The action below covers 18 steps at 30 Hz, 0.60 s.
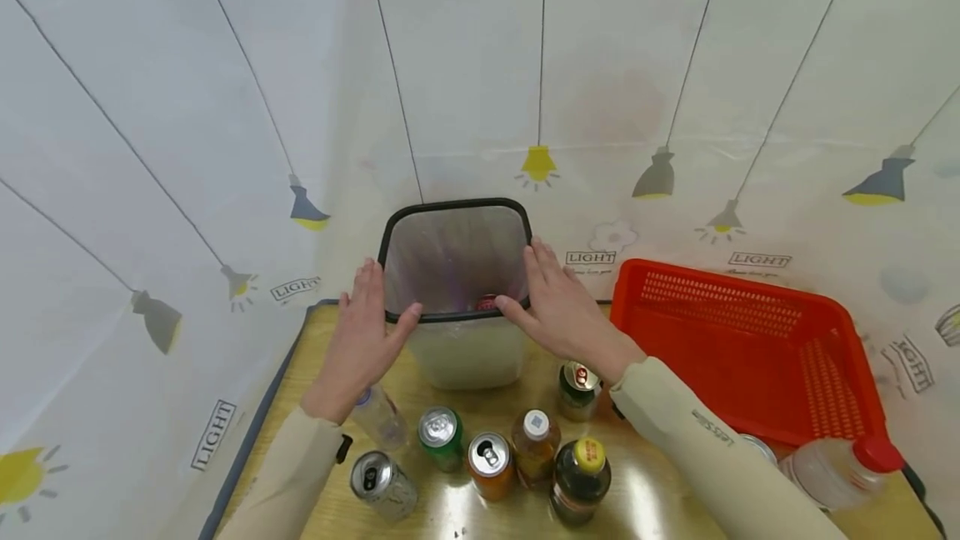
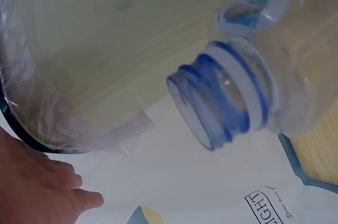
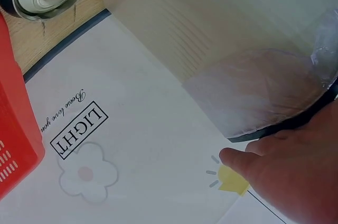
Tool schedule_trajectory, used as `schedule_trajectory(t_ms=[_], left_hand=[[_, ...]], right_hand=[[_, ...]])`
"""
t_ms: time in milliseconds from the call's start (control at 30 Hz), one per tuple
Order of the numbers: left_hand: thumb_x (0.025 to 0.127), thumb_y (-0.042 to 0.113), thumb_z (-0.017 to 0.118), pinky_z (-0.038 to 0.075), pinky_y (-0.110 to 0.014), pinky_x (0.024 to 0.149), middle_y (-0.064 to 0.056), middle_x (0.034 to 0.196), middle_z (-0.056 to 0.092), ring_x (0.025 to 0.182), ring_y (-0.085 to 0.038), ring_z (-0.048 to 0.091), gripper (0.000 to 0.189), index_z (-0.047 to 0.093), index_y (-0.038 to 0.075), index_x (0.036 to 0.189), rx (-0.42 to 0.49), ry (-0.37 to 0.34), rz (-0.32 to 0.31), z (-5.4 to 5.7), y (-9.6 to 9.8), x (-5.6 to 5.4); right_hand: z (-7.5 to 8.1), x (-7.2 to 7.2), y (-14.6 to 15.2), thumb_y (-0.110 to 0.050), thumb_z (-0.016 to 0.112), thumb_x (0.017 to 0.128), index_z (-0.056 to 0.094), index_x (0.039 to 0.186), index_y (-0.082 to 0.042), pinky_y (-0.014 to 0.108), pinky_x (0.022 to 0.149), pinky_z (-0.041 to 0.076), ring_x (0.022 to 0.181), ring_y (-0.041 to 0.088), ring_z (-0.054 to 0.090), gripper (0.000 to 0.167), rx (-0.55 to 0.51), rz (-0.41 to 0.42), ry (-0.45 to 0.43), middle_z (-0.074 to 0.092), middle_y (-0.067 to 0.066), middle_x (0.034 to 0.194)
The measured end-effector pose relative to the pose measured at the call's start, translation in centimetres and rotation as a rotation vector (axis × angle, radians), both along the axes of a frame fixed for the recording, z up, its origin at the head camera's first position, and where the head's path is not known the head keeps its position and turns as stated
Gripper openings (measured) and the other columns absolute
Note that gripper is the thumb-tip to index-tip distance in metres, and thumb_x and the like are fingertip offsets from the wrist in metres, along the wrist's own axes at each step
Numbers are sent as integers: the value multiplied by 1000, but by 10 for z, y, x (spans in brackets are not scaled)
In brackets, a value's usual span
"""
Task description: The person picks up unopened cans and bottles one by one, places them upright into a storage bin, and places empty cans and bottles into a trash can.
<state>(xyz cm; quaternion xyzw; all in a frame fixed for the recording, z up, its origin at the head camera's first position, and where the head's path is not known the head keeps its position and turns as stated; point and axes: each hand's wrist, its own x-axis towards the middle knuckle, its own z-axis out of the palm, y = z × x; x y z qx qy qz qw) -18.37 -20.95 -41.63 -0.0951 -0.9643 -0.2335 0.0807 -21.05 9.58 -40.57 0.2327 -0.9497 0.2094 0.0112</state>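
A pale trash bin (image 1: 468, 357) with a black rim and a clear plastic liner stands upright at the back of the table. My left hand (image 1: 362, 332) lies along the left side of its rim, fingers straight, thumb over the front corner. On the opposite side, my right hand (image 1: 558, 307) rests against the rim with straight fingers, its thumb reaching over the front edge. Part of a red can (image 1: 486, 302) shows inside the bin. In the left wrist view, an uncapped plastic bottle (image 2: 296, 60) with a blue-tinted neck is close to the camera, beneath my left forearm.
Before the bin stand a silver can (image 1: 382, 486), a green can (image 1: 441, 437), an orange can (image 1: 491, 465), a white-capped bottle (image 1: 536, 448), a yellow-capped dark bottle (image 1: 580, 482) and a dark can (image 1: 578, 390). At right are a red basket (image 1: 712, 373) and a red-capped bottle (image 1: 832, 473).
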Motion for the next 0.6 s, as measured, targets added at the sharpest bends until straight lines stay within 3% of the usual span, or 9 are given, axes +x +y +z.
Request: schedule_trajectory(t_ms=[133, 300, 600], left_hand=[[105, 59, 45, 7, -62, 124, -22, 171, 6, 158, -39, 4, 94, 4, -2, 164, 21, 52, -2, 0, -6, 3], [106, 49, 50, 7, -59, 125, -25, 170, 10, 157, -42, 6, 89, 8, -5, 163, 68, 121, 0, 4, -22, 16], [106, 34, 57, 19, -56, 124, -23, 168, 22, 153, -46, 22, 75, 22, -1, 163, 169, 181, 104, -9, -57, 42]], right_hand=[[1, -1, 0, -61, 39, 106, 10, 163, 3, 57, 124, 18, 159, 31, 5, 91, -3, -1, -9, 1, 16, 173], [0, 0, -1, -64, 38, 105, 10, 164, 2, 56, 124, 17, 159, 30, 5, 93, -7, -5, -12, 1, 15, 173], [0, 1, 0, -66, 37, 104, 9, 165, 0, 55, 125, 12, 159, 30, 2, 94, 1, -16, -26, -2, 14, 173]])
